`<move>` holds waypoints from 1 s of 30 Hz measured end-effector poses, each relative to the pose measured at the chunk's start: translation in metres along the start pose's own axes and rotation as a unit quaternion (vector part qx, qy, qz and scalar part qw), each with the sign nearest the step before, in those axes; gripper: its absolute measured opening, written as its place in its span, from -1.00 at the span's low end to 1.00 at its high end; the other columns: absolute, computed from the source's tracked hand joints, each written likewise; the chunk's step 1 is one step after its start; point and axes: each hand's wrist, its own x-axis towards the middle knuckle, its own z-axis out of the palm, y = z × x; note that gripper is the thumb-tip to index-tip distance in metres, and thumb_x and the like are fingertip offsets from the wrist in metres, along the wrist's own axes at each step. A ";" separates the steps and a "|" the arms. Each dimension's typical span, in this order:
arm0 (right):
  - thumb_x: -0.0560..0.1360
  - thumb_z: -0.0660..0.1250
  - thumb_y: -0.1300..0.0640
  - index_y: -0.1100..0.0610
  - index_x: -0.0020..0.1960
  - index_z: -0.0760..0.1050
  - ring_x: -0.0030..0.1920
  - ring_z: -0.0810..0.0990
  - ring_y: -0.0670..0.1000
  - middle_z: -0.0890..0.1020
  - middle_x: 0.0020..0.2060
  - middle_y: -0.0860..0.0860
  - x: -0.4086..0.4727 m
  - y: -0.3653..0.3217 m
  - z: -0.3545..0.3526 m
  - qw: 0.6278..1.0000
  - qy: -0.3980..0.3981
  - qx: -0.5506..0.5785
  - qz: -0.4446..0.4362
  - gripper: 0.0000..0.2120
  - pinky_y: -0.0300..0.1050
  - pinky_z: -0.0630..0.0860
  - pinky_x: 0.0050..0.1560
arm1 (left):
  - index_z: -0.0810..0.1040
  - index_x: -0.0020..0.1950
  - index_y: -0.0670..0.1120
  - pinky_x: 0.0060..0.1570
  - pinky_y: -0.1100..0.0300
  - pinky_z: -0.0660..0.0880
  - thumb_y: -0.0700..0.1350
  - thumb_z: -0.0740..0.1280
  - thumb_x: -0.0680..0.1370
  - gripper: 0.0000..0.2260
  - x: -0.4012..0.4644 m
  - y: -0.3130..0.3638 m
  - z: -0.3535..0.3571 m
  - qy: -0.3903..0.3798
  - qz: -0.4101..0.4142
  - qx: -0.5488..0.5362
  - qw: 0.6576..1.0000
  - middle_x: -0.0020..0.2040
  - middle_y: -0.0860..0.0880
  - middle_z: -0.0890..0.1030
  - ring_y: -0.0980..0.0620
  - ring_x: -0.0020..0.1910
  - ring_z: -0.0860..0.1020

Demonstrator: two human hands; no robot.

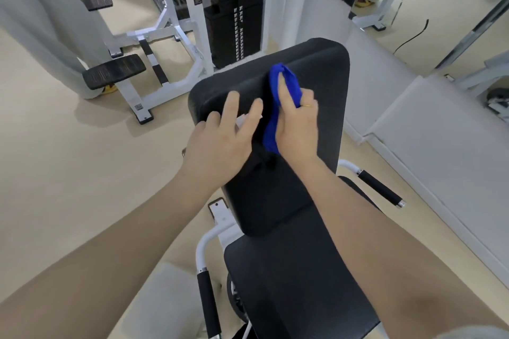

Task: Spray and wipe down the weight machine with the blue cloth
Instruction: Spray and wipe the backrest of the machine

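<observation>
Blue cloth point(283, 102), gripped by right hand point(298, 129), wipes upper back pad point(316, 69) beside released left hand point(220, 137); seat point(289, 283) likely remains.

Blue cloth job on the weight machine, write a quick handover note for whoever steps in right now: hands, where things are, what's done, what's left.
Right hand: grips the bunched blue cloth and presses it onto the upper part of the black back pad.
Left hand: fingers spread over the pad's left side, with something small and white under them; it cannot be made out.
Spray bottle: not clearly visible.
Done: wiping of the back pad is under way; how much is covered cannot be told.
Left: probably the rest of the back pad, the seat pad, the black handle grips and the white frame.
</observation>
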 end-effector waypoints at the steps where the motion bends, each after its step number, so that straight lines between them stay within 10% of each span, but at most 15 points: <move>1: 0.47 0.18 0.36 0.01 0.48 0.21 0.02 0.43 0.21 0.40 0.12 0.22 0.004 0.012 -0.003 0.999 0.004 0.002 0.045 -0.38 0.04 0.48 0.00 | 0.33 0.34 -0.14 -0.50 0.15 0.38 -0.21 0.17 0.46 -0.58 -0.004 0.001 0.000 0.005 0.006 0.000 1.000 0.15 -0.30 0.53 -0.11 -0.40 0.43; 4: 0.52 0.10 0.33 -0.07 0.48 0.19 0.09 0.41 0.25 0.34 0.18 0.24 0.012 0.032 -0.005 0.974 0.025 0.070 0.215 -0.41 -0.02 0.39 0.13 | 0.28 0.38 -0.14 -0.50 0.16 0.35 -0.32 0.01 0.51 -0.56 -0.014 -0.004 -0.001 0.002 0.032 0.025 0.999 0.03 -0.23 0.56 -0.10 -0.37 0.41; 10: 0.33 0.30 0.47 0.00 0.41 0.22 -0.13 0.45 0.22 0.46 0.00 0.23 -0.024 0.009 0.005 0.995 -0.066 -0.034 -0.062 -0.25 -0.05 0.49 -0.31 | 0.30 0.38 -0.02 -0.50 0.21 0.22 -0.34 -0.15 0.50 -0.47 -0.018 -0.012 0.001 0.018 0.075 0.021 0.997 -0.04 -0.11 0.48 -0.03 -0.44 0.32; 19: 0.42 0.26 0.44 0.01 0.47 0.23 -0.07 0.40 0.16 0.42 0.07 0.20 -0.009 0.049 -0.022 0.989 -0.123 -0.087 0.001 -0.31 -0.01 0.50 -0.28 | 0.33 0.17 -0.06 -0.53 0.24 0.09 -0.39 0.01 0.32 -0.52 -0.002 0.006 0.000 -0.037 0.092 0.076 0.992 -0.32 -0.08 0.37 0.00 -0.48 0.15; 30: 0.58 0.11 0.33 0.03 0.53 -0.04 -0.11 0.31 0.03 0.39 0.10 0.20 -0.032 0.090 -0.041 0.978 -0.155 -0.079 0.117 -0.39 -0.19 0.26 -0.11 | 0.03 0.26 -0.16 -0.34 0.14 0.51 -0.23 0.31 0.43 -0.46 0.034 0.075 0.035 -0.207 0.116 0.173 0.956 0.03 -0.16 0.44 -0.07 -0.26 0.53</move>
